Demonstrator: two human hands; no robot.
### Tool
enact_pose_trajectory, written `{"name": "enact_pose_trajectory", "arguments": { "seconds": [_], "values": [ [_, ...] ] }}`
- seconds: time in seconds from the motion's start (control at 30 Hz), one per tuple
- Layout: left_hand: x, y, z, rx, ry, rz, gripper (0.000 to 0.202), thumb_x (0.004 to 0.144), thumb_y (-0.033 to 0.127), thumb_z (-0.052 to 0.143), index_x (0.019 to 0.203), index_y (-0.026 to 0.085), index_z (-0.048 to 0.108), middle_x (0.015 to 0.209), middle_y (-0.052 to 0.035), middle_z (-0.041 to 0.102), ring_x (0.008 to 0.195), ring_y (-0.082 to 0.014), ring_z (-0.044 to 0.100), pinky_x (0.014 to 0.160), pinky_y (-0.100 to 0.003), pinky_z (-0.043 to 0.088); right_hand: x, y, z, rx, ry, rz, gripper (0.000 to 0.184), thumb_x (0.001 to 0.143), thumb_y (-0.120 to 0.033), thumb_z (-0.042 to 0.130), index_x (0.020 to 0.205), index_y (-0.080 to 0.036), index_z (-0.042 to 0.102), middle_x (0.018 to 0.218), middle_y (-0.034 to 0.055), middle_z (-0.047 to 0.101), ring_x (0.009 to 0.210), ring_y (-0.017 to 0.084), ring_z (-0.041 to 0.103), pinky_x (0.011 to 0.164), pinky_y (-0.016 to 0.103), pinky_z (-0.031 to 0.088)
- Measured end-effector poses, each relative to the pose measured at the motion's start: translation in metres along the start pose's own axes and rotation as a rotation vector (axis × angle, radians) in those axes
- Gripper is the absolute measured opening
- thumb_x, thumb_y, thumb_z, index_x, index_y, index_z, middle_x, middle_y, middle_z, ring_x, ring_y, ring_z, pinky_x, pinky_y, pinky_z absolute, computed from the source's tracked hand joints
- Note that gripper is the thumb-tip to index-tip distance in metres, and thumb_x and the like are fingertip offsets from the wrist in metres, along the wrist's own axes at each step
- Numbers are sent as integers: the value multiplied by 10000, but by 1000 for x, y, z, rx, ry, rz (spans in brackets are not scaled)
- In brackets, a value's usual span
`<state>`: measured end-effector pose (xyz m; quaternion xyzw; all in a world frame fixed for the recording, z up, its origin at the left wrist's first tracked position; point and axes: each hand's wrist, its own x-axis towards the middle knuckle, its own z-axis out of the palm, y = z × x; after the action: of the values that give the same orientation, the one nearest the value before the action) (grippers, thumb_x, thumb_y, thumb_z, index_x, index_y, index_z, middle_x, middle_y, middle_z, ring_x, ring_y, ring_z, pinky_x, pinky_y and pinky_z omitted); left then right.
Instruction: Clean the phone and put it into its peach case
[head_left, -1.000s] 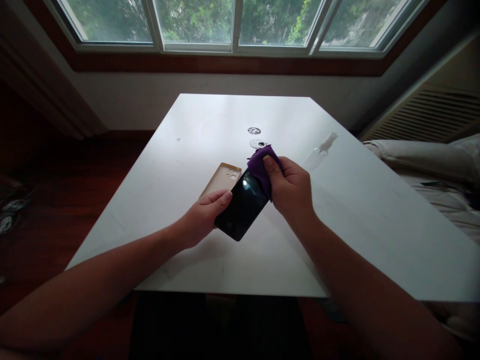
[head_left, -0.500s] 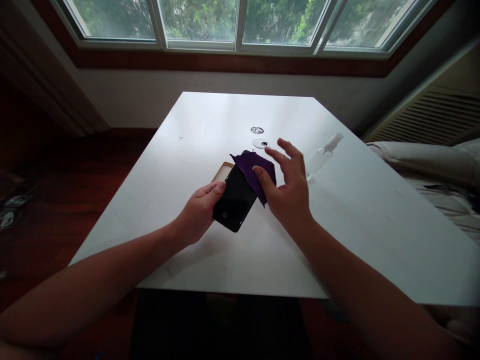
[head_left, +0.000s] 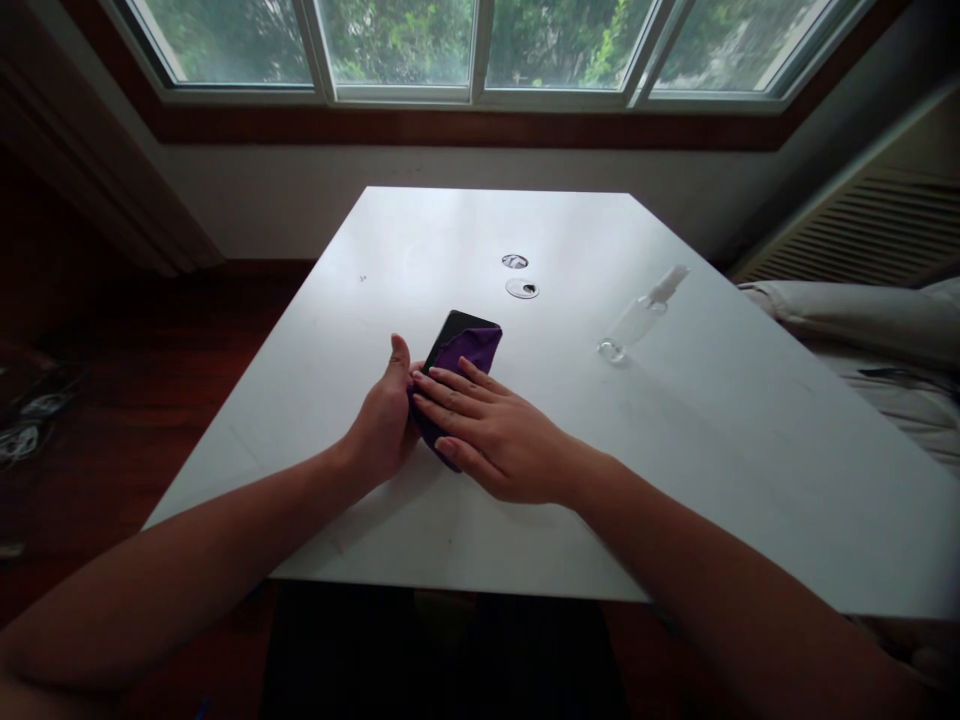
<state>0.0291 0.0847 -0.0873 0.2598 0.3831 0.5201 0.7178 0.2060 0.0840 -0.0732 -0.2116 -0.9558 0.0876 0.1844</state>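
A black smartphone (head_left: 460,323) is held tilted above the table, with its far end showing. My left hand (head_left: 380,418) supports it from the left and below, its thumb raised off the screen and its other fingers mostly hidden. A purple cloth (head_left: 480,346) covers most of the screen. My right hand (head_left: 499,432) lies flat over the cloth with its fingers stretched towards the left hand, pressing the cloth against the phone. A clear spray bottle (head_left: 634,322) lies on its side to the right of both hands.
The white table (head_left: 600,500) spreads beneath my hands. Two round cable-hole fittings (head_left: 522,289) are set in its top, beyond the phone. A window (head_left: 405,45) lies past the far edge, and a pale cushioned seat (head_left: 855,315) stands at the right.
My right hand has moved left and down, flattening onto the cloth and drawing it over the phone's near part. My left thumb has lifted off the screen. The pale object behind the phone is hidden.
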Motion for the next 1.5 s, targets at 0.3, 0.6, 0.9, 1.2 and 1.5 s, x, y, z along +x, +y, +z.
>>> {"name": "enact_pose_trajectory", "arguments": {
  "seconds": [0.3, 0.6, 0.9, 1.2, 1.5],
  "values": [
    [-6, -6, 3, 291, -91, 50, 767, 821, 826, 579, 1049, 109, 731, 848, -104, 729, 781, -213, 705, 631, -249, 532, -12, 44, -9, -43, 238, 401, 568, 1079, -388, 327, 1578, -133, 420, 1658, 100, 299, 1566, 287, 234, 1300, 549, 125],
    [-11, 2, 4, 404, -128, 51, 591, 815, 694, 721, 962, 121, 714, 815, -80, 709, 673, -159, 656, 583, -221, 497, -13, 45, -7, 855, 615, 748, 559, 894, -547, 716, 1334, -205, 661, 1114, 80, 754, 941, 246, 730, 832, 402, 622],
    [-10, 1, 3, 542, -140, -48, 520, 826, 651, 730, 881, 138, 666, 712, -37, 652, 583, -131, 588, 510, -197, 423, -13, 45, -2, 595, 736, 799, 408, 999, -528, 558, 1183, -215, 744, 888, 36, 745, 772, 197, 676, 679, 320, 557],
    [-3, -5, 1, 330, -67, 14, 535, 905, 643, 656, 1045, 134, 742, 908, -83, 746, 738, -164, 671, 659, -223, 521, -11, 25, -4, -2, 402, 489, 494, 1023, -496, 521, 1394, -201, 663, 1601, 112, 429, 1571, 405, 137, 1254, 618, 225],
    [-3, -4, 5, 121, -72, -6, 689, 948, 719, 521, 1307, 148, 665, 1121, -141, 740, 1037, -268, 718, 901, -337, 577, -6, 4, -7, -78, 63, 117, 710, 1035, -613, 432, 1558, -133, 453, 1643, 150, 332, 1568, 345, 203, 1290, 599, 122]
  ]
}}
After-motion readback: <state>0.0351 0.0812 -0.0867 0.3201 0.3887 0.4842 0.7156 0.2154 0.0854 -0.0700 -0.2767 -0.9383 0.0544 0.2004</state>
